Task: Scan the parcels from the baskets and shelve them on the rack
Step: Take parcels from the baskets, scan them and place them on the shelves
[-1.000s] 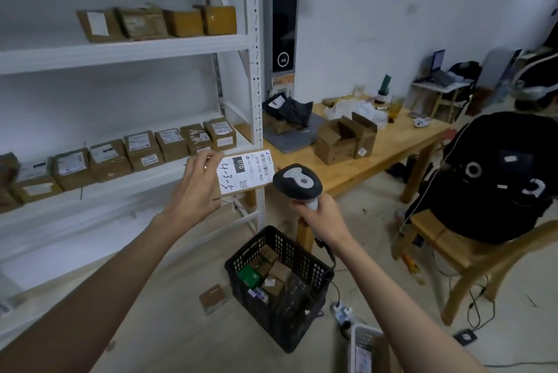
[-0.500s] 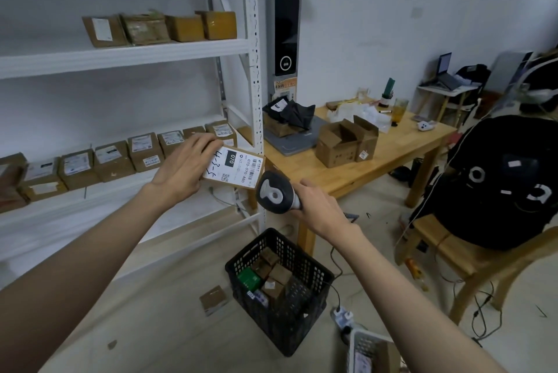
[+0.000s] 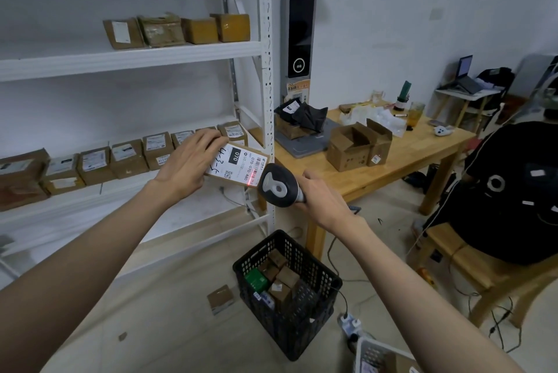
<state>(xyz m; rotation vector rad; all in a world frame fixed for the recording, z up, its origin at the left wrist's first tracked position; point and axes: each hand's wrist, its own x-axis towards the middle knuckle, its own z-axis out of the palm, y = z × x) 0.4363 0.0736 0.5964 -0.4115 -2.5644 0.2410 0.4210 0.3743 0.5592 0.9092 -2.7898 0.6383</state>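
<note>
Below, black basket [image 3: 314, 306] holding small parcels, left hand [image 3: 188, 165] gripping labelled parcel [image 3: 238, 165], right hand [image 3: 321, 199] gripping scanner [image 3: 279, 187].

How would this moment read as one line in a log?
step: scanning | left hand: holds parcel | right hand: grips scanner, red light on label | basket: parcels left

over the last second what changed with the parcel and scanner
The left hand tilted the parcel so its label lies flatter, facing the scanner. The right hand swung the scanner from upright to pointing left at the label, where a red scan line now shows on the barcode. Both grips stayed the same, and the black basket and the shelved parcels stayed put.
</note>
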